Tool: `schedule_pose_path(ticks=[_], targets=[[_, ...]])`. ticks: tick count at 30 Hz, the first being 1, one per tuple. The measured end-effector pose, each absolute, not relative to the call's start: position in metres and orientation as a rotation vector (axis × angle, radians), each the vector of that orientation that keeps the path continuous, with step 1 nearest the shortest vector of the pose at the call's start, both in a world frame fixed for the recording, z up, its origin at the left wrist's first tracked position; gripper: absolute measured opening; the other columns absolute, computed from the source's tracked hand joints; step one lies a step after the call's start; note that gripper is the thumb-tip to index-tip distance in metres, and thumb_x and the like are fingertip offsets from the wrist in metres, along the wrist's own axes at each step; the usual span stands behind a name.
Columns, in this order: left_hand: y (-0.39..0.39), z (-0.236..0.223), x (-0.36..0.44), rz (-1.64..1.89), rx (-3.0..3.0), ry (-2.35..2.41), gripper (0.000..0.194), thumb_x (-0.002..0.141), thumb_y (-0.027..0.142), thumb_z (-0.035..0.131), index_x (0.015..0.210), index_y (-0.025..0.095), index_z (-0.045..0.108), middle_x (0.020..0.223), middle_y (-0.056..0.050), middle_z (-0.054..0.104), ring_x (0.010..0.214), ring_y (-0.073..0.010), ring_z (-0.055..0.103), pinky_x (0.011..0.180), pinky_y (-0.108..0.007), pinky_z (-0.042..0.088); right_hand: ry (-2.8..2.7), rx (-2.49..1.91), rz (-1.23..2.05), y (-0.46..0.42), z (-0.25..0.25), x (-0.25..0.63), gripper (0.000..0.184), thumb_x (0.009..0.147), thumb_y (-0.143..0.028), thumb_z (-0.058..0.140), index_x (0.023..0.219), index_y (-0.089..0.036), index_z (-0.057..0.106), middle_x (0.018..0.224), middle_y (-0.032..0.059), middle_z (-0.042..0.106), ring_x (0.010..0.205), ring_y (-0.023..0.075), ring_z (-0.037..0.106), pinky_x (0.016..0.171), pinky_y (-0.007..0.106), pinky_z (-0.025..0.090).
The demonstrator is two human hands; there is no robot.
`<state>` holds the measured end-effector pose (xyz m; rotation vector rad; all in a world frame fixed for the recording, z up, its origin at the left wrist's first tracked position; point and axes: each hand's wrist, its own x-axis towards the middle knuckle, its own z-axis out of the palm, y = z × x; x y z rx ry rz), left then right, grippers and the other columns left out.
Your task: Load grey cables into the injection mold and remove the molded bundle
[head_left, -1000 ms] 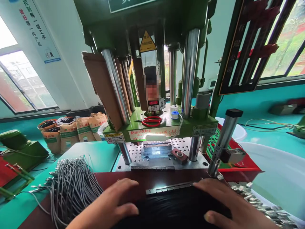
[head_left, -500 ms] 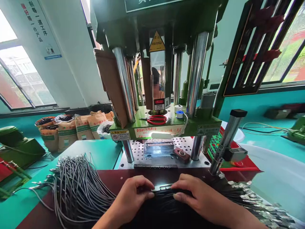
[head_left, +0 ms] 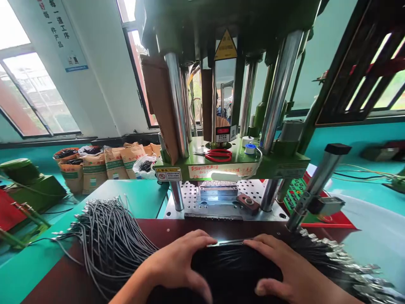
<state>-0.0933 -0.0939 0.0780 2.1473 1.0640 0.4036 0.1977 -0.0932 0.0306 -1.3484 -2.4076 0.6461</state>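
My left hand and my right hand lie palm down, fingers spread, on a flat sheaf of black cables at the near edge of the dark red bench. Between my fingertips a narrow metal fixture bar shows at the cables' far ends. Behind it stands a green press with chrome columns and a metal mould block on a perforated plate.
A loose bundle of grey cables lies at the left. Cables with metal terminals fan out at the right. Red scissors and tape rolls rest on the press platen. A chrome post stands right. Sacks line the floor.
My hands went from pinching at the fixture bar to lying flat and spread over the black cables. The view has shifted left, so the press sits further right in the frame.
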Motion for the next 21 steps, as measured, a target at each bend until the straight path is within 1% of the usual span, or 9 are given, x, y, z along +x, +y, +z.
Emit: schedule_pose_path(ticks=[1, 2, 3, 6, 7, 9, 10, 14, 21], targets=[[-0.098, 0.08, -0.096, 0.359, 2.187, 1.045, 0.086, 0.052, 0.038, 0.082, 0.131, 0.03, 0.047, 0.126, -0.003, 0.051, 0.112, -0.0228, 0.049, 0.098, -0.034, 0.04, -2.384, -1.343, 0.67, -0.095, 0.034, 0.195, 0.061, 0.078, -0.057, 0.059, 0.132, -0.031, 0.048, 0.132, 0.007, 0.047, 0.119, 0.0257, 0.046, 0.104, 0.041, 0.037], [-0.101, 0.081, -0.097, 0.337, 2.225, 1.057, 0.089, 0.051, 0.035, 0.083, 0.132, 0.031, 0.045, 0.128, -0.002, 0.049, 0.115, -0.0238, 0.047, 0.101, -0.035, 0.038, -2.367, -1.336, 0.683, -0.097, 0.037, 0.192, 0.056, 0.08, -0.055, 0.056, 0.13, -0.031, 0.05, 0.131, 0.0071, 0.048, 0.118, 0.0248, 0.046, 0.103, 0.04, 0.037], [-0.104, 0.081, -0.097, 0.342, 2.244, 1.088, 0.082, 0.055, 0.032, 0.081, 0.13, 0.032, 0.048, 0.128, -0.002, 0.05, 0.115, -0.0233, 0.047, 0.101, -0.035, 0.037, -2.356, -1.326, 0.682, -0.099, 0.039, 0.188, 0.051, 0.082, -0.053, 0.055, 0.128, -0.031, 0.052, 0.129, 0.0073, 0.048, 0.117, 0.0243, 0.047, 0.103, 0.04, 0.037], [-0.107, 0.082, -0.091, 0.504, 2.205, 1.174, 0.024, 0.077, 0.023, 0.065, 0.101, 0.026, 0.065, 0.107, 0.0, 0.061, 0.099, -0.0163, 0.055, 0.09, -0.028, 0.043, -2.34, -1.274, 0.635, -0.101, 0.044, 0.172, 0.04, 0.085, -0.044, 0.056, 0.121, -0.029, 0.059, 0.126, 0.0081, 0.048, 0.116, 0.0238, 0.047, 0.101, 0.039, 0.037], [-0.107, 0.082, -0.088, 0.568, 2.189, 1.187, 0.011, 0.082, 0.021, 0.059, 0.09, 0.023, 0.067, 0.098, 0.0, 0.062, 0.093, -0.0143, 0.056, 0.085, -0.025, 0.043, -2.336, -1.253, 0.618, -0.101, 0.046, 0.168, 0.036, 0.085, -0.04, 0.057, 0.119, -0.028, 0.06, 0.124, 0.008, 0.049, 0.114, 0.0232, 0.047, 0.101, 0.038, 0.037], [-0.106, 0.081, -0.083, 0.639, 2.182, 1.212, 0.01, 0.085, 0.021, 0.056, 0.081, 0.021, 0.065, 0.088, 0.0, 0.061, 0.086, -0.0128, 0.055, 0.079, -0.024, 0.043, -2.333, -1.206, 0.591, -0.101, 0.049, 0.161, 0.027, 0.085, -0.033, 0.058, 0.112, -0.027, 0.064, 0.117, 0.0066, 0.052, 0.109, 0.0213, 0.049, 0.097, 0.036, 0.039], [-0.106, 0.08, -0.081, 0.63, 2.19, 1.229, 0.004, 0.082, 0.023, 0.061, 0.083, 0.022, 0.065, 0.088, 0.001, 0.061, 0.087, -0.0134, 0.054, 0.078, -0.024, 0.042, -2.339, -1.186, 0.582, -0.102, 0.051, 0.158, 0.022, 0.085, -0.029, 0.059, 0.106, -0.027, 0.066, 0.112, 0.0055, 0.054, 0.105, 0.0204, 0.05, 0.093, 0.035, 0.04], [-0.112, 0.068, -0.072, 0.487, 2.273, 1.336, 0.038, 0.059, 0.025, 0.082, 0.092, 0.024, 0.063, 0.096, 0.001, 0.058, 0.091, -0.0178, 0.05, 0.079, -0.028, 0.041, -2.358, -1.202, 0.57, -0.103, 0.056, 0.151, 0.006, 0.083, -0.017, 0.059, 0.084, -0.021, 0.063, 0.093, 0.0026, 0.057, 0.09, 0.0188, 0.05, 0.08, 0.034, 0.041], [-0.113, 0.068, -0.067, 0.571, 2.137, 1.385, 0.012, 0.072, 0.018, 0.07, 0.08, 0.022, 0.063, 0.084, 0.003, 0.059, 0.081, -0.0145, 0.052, 0.072, -0.026, 0.038, -2.299, -1.203, 0.682, -0.1, 0.065, 0.146, 0.009, 0.085, -0.013, 0.053, 0.079, -0.019, 0.053, 0.087, 0.0008, 0.054, 0.083, 0.0162, 0.05, 0.074, 0.03, 0.039]])
